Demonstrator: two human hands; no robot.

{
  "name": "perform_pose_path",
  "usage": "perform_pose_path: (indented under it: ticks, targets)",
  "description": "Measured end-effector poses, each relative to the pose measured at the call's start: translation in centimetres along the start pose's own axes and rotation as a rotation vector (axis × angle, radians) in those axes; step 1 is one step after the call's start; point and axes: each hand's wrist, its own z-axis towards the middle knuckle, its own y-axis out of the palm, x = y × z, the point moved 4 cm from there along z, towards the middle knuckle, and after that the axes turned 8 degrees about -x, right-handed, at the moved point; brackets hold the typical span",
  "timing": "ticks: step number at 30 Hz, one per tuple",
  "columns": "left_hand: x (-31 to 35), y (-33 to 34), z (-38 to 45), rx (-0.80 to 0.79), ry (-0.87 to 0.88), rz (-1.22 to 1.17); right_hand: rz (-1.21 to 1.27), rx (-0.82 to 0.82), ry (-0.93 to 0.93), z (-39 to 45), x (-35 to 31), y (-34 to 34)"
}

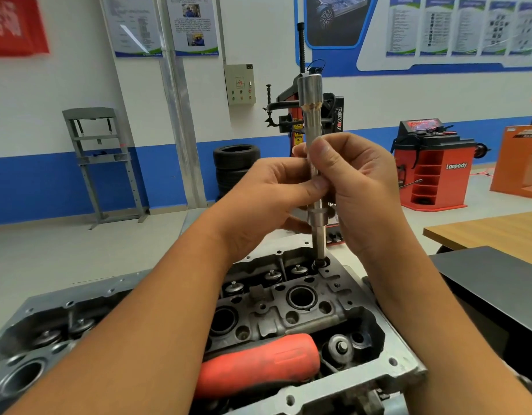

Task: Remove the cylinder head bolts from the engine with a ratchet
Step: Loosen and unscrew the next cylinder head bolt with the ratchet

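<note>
Grey metal workbench [353, 266] carrying the cylinder head [342, 298], red-handled tool [258, 363] lying on the head

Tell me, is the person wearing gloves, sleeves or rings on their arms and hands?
No. The left hand and the right hand are bare, with no gloves and no rings that show. Both forearms are bare too, with no sleeve, watch or bracelet in view. The fingernails are short.

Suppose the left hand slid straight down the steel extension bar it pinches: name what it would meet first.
Probably the thicker collar on the extension bar, just below the left hand; under that, the cylinder head.
</note>
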Motion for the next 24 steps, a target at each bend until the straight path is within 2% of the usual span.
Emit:
perform_pose_path:
  ticks: [4,10,12,16,18,24]
  targets:
    - [0.18,0.00,-0.03,0.002,0.000,-0.025,0.028,-0.026,0.019,0.04,0.00,0.16]
    - [0.51,-0.63,-0.26,0.159,0.056,0.140,0.030,0.011,0.006,-0.05,-0.32,0.10]
    - [0.25,-0.68,-0.23,0.138,0.027,0.136,0.021,0.018,0.001,-0.10,-0.29,0.05]
    - [-0.04,0.07,-0.11,-0.021,-0.023,-0.026,0.006,-0.010,0.020,0.00,-0.03,0.10]
    - [0.00,0.03,-0.03,-0.003,-0.004,-0.046,0.023,-0.024,0.025,0.04,0.04,0.12]
    - [0.49,-0.24,-0.08,0.108,0.084,0.097,0.051,-0.013,0.028,0.07,-0.13,0.18]
